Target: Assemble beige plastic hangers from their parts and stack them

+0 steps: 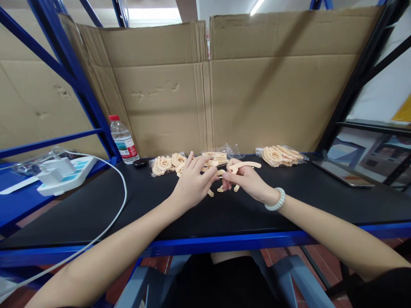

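My left hand [192,182] and my right hand [245,179] meet over the black shelf top [96,205], both closed in a pinch on small beige curved plastic pieces [221,173]. A longer beige hooked piece [247,165] sticks out above my right fingers. A few loose pieces [220,189] lie under the hands. Behind them sit three clear bags of the same beige pieces: one at the left [165,164], one in the middle [220,156], one at the right [280,155]. A pale bead bracelet [276,200] circles my right wrist.
A water bottle [123,139] with a red cap stands at the back left, a small black object [139,163] beside it. A white power strip [66,173] with plugs and a white cable [111,222] lie at left. A tablet [342,173] rests at right. Cardboard [257,85] walls the back.
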Available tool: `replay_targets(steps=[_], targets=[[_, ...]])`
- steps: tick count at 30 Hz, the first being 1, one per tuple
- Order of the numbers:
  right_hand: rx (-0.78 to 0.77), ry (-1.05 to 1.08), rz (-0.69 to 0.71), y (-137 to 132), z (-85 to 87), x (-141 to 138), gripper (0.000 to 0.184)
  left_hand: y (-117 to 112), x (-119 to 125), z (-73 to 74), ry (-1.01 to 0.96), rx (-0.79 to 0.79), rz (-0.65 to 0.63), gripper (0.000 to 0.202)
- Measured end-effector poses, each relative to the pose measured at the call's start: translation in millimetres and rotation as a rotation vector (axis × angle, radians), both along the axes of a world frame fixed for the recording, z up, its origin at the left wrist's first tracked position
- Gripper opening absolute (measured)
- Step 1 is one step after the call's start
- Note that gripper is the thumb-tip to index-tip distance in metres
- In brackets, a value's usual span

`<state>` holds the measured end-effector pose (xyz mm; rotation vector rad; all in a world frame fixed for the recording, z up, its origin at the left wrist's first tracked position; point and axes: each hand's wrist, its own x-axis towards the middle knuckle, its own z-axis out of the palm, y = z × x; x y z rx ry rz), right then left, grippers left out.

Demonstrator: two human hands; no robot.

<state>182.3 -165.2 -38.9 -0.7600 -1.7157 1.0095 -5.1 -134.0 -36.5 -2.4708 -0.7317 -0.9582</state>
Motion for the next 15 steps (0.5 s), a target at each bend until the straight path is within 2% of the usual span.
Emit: replay_targets(steps=[5,15], targets=[[-0.037,-0.026,0.019,-1.2,0.1,0.3,0.032,1.6,-1.0,0.9,0.022,-0.069,-0.062,0.017],[0.006,-0.207,-0.07,-0.4,-8.6,0.8,0.036,1.7,-2.4,-1.0,0.074,-0.211,-0.047,0.013]])
